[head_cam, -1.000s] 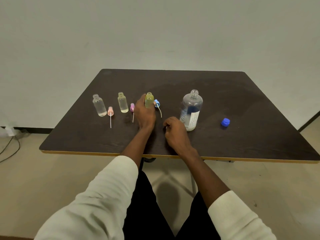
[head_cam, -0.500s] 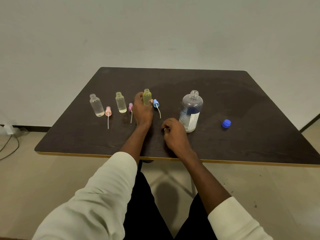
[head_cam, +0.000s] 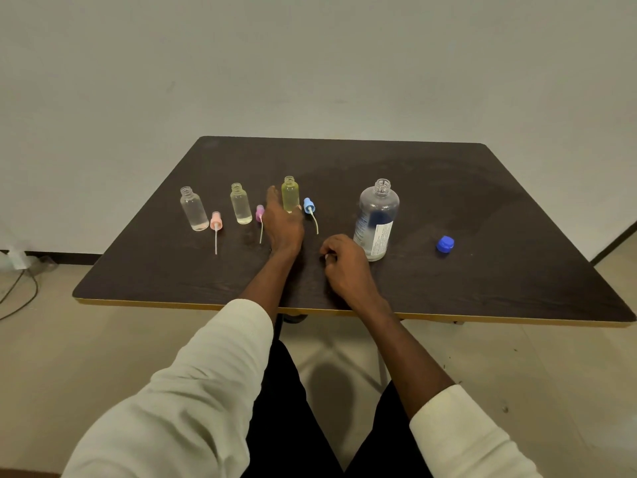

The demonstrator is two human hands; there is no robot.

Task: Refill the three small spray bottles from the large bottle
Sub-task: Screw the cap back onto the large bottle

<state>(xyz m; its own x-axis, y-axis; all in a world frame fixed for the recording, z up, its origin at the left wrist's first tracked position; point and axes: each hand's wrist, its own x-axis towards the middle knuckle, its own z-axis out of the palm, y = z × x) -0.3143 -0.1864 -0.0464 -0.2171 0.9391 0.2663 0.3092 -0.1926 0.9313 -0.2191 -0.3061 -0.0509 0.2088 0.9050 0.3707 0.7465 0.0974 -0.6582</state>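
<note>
My left hand (head_cam: 283, 225) loosely cups the yellow-green spray bottle (head_cam: 290, 194); my right hand (head_cam: 346, 267) rests curled, empty. A nudge could topple the uncapped large bottle (head_cam: 376, 219) beside it.

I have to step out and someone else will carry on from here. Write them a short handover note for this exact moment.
Left hand: fingers loosely around the greenish small bottle, which stands on the table; whether it grips is unclear.
Right hand: curled, resting on the table beside the large bottle; whether it holds anything is unclear.
All three small bottles stand open in a row: clear bottle, pale yellow bottle, then the greenish one. Spray heads lie beside them: pink, purple, blue.
Large bottle open, blue cap to its right.
Done: everything uncapped.
Left: fill levels look uneven; top up, refit heads.
</note>
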